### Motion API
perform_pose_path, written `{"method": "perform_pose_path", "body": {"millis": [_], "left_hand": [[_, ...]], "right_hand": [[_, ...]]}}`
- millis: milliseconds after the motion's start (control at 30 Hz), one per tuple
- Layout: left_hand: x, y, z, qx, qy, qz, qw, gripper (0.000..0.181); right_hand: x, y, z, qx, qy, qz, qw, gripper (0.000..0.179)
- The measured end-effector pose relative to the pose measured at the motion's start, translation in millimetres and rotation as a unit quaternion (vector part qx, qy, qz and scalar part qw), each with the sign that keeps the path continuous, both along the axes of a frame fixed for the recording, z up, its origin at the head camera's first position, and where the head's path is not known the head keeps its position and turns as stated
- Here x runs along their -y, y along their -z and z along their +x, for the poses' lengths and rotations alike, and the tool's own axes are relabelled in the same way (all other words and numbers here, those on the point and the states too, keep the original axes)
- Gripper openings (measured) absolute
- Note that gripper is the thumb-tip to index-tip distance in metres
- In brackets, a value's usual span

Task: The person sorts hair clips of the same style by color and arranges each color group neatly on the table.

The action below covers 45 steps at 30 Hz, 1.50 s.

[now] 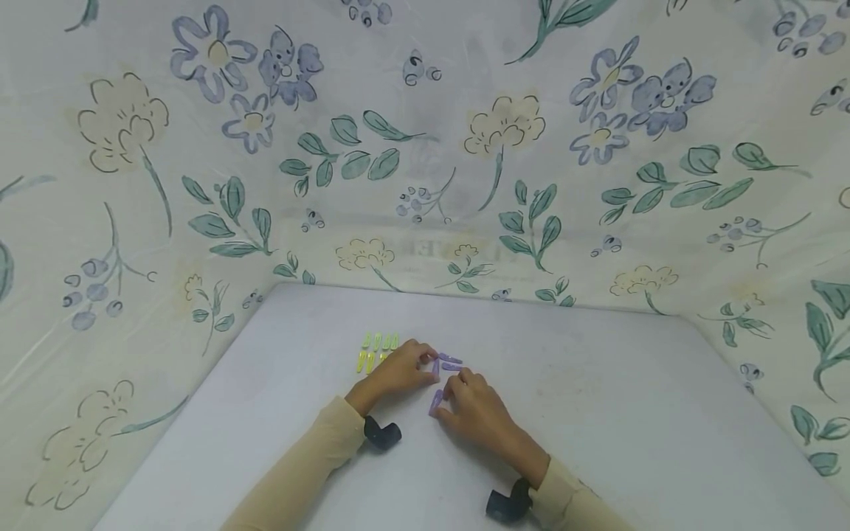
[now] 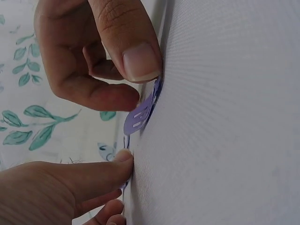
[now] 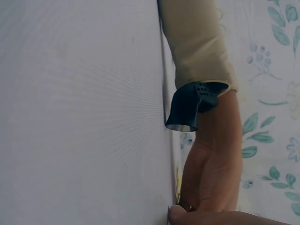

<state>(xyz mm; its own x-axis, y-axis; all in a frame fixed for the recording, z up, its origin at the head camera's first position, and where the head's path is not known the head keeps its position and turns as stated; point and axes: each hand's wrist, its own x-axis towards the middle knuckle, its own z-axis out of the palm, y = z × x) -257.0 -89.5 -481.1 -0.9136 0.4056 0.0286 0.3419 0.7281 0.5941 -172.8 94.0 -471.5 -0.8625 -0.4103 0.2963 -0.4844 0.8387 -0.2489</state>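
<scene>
In the head view, my left hand (image 1: pixel 406 367) holds a purple hair clip (image 1: pixel 435 367) between thumb and index finger, low on the white table. Two more purple clips (image 1: pixel 451 367) lie just right of those fingertips. My right hand (image 1: pixel 477 407), nearer to me, pinches another purple clip (image 1: pixel 435 402) with its thumb and fingers. Seen from the left wrist, a purple slotted clip (image 2: pixel 139 115) shows below the left thumb, and the right hand (image 2: pixel 70 185) is beneath. Only a fingertip of the right hand (image 3: pixel 206 218) appears in the right wrist view.
Two rows of clips, light green (image 1: pixel 377 341) above and yellow (image 1: pixel 365 361) below, lie left of the left hand, which partly covers the yellow row. Black wrist cameras (image 1: pixel 383 434) sit on both cuffs. Flower-printed sheeting (image 1: pixel 425 162) surrounds the white table (image 1: pixel 598 413).
</scene>
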Motion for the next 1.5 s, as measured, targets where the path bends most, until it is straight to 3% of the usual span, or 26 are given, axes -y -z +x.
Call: {"method": "perform_pose_path", "body": {"millis": [300,700,1067,1500], "left_hand": [[-0.5,-2.1,1.8,-0.003,0.002,-0.005,1.0000,0.041],[-0.4,-1.2,3.2,-0.001,-0.006,-0.012,0.9999,0.041],[-0.3,-2.2,1.6,-0.001,-0.004,-0.006,1.0000,0.050],[-0.7,-1.7,1.9,0.006,-0.004,-0.003,1.0000,0.043]], "right_hand": [[1.5,-0.9,-0.6,0.027,0.012,-0.001,0.9995,0.051],[2.1,6.5,-4.2,0.021,0.007,0.001,0.9997,0.047],[1.7,3.6,-3.7,0.025,-0.004,-0.006,0.9997,0.042],[1.1,4.5,-3.0,0.032,-0.003,-0.009,0.9994,0.041]]}}
